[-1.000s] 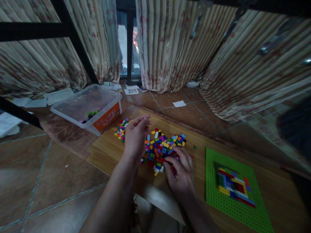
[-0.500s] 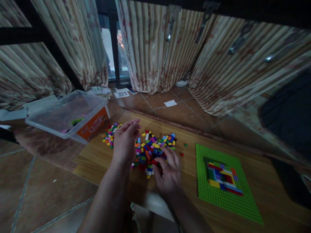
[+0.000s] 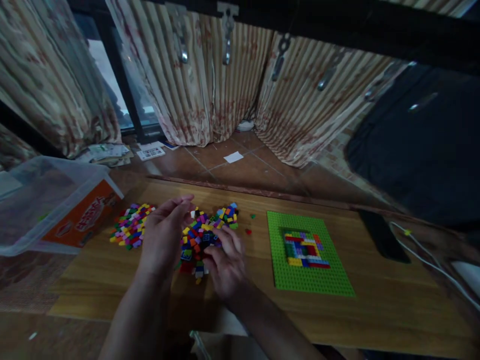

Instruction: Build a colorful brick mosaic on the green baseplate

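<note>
Brick pile (image 3: 208,231): small, multicoloured, loose heap; right hand (image 3: 225,262) touching.

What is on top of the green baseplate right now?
On the green baseplate sits a small rectangular patch of bricks in red, yellow, blue, purple and white, near its far half. The studs around it are bare. Whatever lies beneath those bricks is covered.

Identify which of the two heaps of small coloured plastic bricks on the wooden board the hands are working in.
The larger heap of small coloured plastic bricks, nearer the green studded baseplate; both hands touch it. The smaller heap lies untouched beside the clear plastic tub.
</note>
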Available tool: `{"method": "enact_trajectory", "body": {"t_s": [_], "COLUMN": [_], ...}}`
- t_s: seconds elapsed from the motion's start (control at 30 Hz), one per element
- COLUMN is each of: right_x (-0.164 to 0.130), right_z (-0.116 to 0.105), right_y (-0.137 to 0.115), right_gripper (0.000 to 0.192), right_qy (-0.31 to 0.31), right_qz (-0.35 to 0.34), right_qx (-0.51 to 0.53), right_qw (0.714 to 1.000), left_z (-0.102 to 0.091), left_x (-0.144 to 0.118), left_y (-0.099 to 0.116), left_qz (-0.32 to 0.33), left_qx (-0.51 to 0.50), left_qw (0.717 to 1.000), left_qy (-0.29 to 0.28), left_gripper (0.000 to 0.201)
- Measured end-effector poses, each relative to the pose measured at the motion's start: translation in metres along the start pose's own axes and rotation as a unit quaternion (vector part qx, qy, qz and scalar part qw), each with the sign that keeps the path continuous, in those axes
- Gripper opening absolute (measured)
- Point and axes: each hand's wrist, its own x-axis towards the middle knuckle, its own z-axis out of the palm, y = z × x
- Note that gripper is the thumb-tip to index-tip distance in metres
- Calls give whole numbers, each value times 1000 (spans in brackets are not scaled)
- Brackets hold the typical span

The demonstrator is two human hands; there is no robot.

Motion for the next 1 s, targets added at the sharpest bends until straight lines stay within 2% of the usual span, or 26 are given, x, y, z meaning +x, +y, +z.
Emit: {"method": "enact_trajectory", "body": {"t_s": [0.23,0.53,1.0], "right_x": [-3,-7,-2], "right_z": [-10,-1,2], "right_y": [8,10,10], "right_gripper": [15,13,16], "right_qy": [9,-25,3], "right_qz": [-12,-25,-38], "right_qx": [12,-28,-11], "right_qw": [1000,999,999], "left_z": [-3,-15,-18], "left_x": [2,7,6], "left_y": [-2,5,8], "left_qz": [27,28,12], "left_qx": [-19,-73,-79], "left_qw": [999,995,995], "left_qy": [18,66,57], "left_gripper": [20,22,19]}}
